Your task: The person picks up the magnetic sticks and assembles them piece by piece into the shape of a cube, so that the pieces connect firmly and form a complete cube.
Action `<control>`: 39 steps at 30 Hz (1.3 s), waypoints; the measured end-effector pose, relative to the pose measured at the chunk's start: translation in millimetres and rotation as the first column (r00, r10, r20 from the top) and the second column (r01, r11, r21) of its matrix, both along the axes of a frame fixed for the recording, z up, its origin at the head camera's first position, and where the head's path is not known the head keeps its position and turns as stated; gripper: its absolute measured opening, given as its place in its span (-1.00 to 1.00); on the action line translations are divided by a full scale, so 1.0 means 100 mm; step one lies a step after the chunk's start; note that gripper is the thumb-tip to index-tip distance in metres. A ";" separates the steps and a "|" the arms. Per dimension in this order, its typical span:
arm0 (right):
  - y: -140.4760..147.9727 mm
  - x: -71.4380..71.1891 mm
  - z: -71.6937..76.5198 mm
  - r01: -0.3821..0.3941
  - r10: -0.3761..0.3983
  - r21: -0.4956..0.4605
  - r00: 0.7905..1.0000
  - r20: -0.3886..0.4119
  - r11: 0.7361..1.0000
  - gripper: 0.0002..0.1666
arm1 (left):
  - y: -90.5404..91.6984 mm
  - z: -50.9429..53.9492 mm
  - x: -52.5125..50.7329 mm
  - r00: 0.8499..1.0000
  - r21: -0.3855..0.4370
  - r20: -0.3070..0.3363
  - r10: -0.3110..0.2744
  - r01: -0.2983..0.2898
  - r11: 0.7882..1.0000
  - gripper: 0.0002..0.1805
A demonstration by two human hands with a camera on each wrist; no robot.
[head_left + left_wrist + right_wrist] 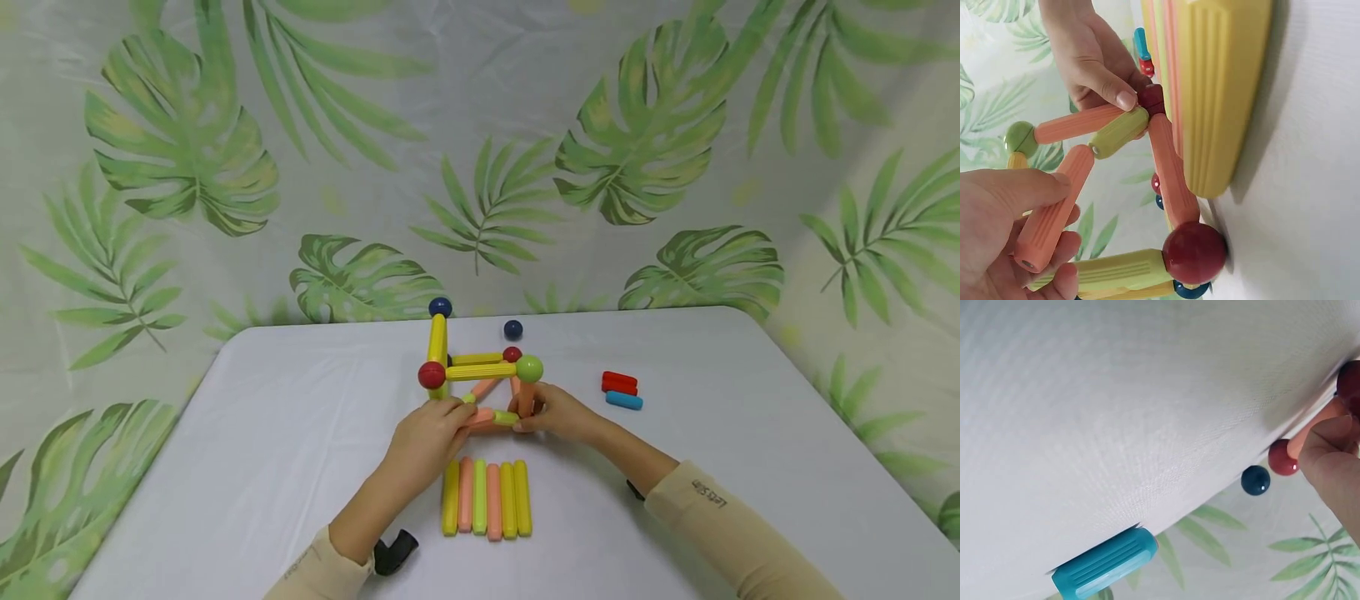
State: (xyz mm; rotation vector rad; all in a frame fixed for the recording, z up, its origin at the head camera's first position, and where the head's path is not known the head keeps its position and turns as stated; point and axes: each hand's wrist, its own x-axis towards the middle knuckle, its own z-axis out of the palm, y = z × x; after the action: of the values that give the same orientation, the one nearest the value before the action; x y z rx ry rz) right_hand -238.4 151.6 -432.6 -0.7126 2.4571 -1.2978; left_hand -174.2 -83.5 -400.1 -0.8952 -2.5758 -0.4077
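Observation:
A frame of coloured rods and balls stands on the table, with a red ball (432,375) and a green ball (529,368) at its upper front corners. My left hand (426,442) pinches an orange rod (1055,209) whose end touches a short green rod (1120,132). That green rod meets a dark red ball (1151,99) at the frame's lower right corner. Around this corner my right hand (558,413) holds the frame, its thumb against the green rod and ball. In the right wrist view my right hand (1335,456) shows only partly, at the edge.
Several yellow, orange and green rods (480,498) lie in a row in front of the frame. Red rods (619,383) and a blue rod (624,401) lie to the right. A loose dark blue ball (513,330) sits behind the frame.

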 end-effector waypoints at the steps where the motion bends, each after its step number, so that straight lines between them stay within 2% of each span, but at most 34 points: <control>1: 0.00 0.00 0.00 -0.001 0.001 -0.001 1.000 -0.001 1.000 -0.77 | 0.01 0.00 -0.01 1.000 -0.013 -0.002 0.005 -0.005 1.000 -0.69; 4: -0.02 0.01 0.01 0.003 -0.003 -0.004 1.000 0.004 1.000 -0.77 | 0.02 0.00 -0.01 1.000 -0.033 0.002 0.021 -0.021 0.999 -0.68; 7: -0.04 0.10 0.15 -0.001 0.001 0.000 1.000 0.000 1.000 -0.80 | 0.02 -0.01 0.00 0.999 -0.014 0.030 0.036 -0.036 0.999 -0.61; 11: -0.07 0.21 0.35 -0.005 0.005 0.011 1.000 -0.004 1.000 -0.82 | 0.00 -0.05 0.03 0.992 0.129 0.123 0.018 -0.034 0.991 -0.41; 13: -0.07 0.21 0.35 0.003 -0.003 0.020 1.000 -0.001 1.000 -0.82 | 0.00 -0.06 0.06 0.987 0.224 0.162 -0.007 -0.030 0.974 -0.35; 15: -0.06 0.20 0.33 0.001 -0.001 0.019 1.000 -0.007 1.000 -0.82 | 0.01 -0.08 0.07 0.985 0.310 0.170 -0.033 -0.022 0.951 -0.34; 18: -0.04 0.14 0.21 0.008 -0.007 0.017 1.000 -0.013 1.000 -0.81 | 0.04 -0.08 0.08 0.988 0.414 0.145 -0.050 -0.014 0.910 -0.41; 21: -0.01 0.07 0.07 0.014 -0.013 0.017 1.000 -0.020 1.000 -0.78 | 0.07 -0.11 0.07 0.992 0.504 0.114 -0.062 -0.004 0.863 -0.39; 23: 0.01 0.03 0.01 0.017 -0.017 0.018 1.000 -0.018 1.000 -0.77 | 0.08 -0.12 0.07 0.993 0.540 0.094 -0.065 0.004 0.842 -0.39; 25: 0.02 0.01 -0.02 0.015 -0.015 0.018 1.000 -0.016 1.000 -0.76 | 0.09 -0.14 0.06 0.996 0.559 0.070 -0.057 0.008 0.829 -0.43; 29: 0.02 0.00 -0.02 -0.001 0.001 0.006 1.000 -0.017 1.000 -0.76 | 0.11 -0.17 0.04 0.999 0.568 0.026 -0.041 0.019 0.823 -0.59; 34: 0.02 -0.01 -0.02 -0.023 0.023 -0.006 0.999 -0.035 1.000 -0.76 | 0.11 -0.21 0.01 0.997 0.559 0.061 -0.039 -0.002 0.829 -0.61; 36: 0.02 -0.01 -0.02 -0.023 0.023 -0.005 0.999 -0.037 1.000 -0.76 | 0.10 -0.21 0.01 0.997 0.535 0.074 -0.033 -0.011 0.845 -0.62; 39: 0.02 -0.02 -0.02 -0.022 0.022 -0.009 0.999 -0.028 1.000 -0.76 | 0.08 -0.17 0.02 0.999 0.465 0.034 -0.011 -0.006 0.886 -0.60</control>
State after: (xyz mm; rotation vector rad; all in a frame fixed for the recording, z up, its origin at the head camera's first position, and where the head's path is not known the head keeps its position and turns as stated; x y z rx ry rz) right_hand -240.0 153.1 -434.5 -0.7629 2.4589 -1.3012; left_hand -172.4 -75.8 -417.2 -0.7164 -2.3434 -1.0000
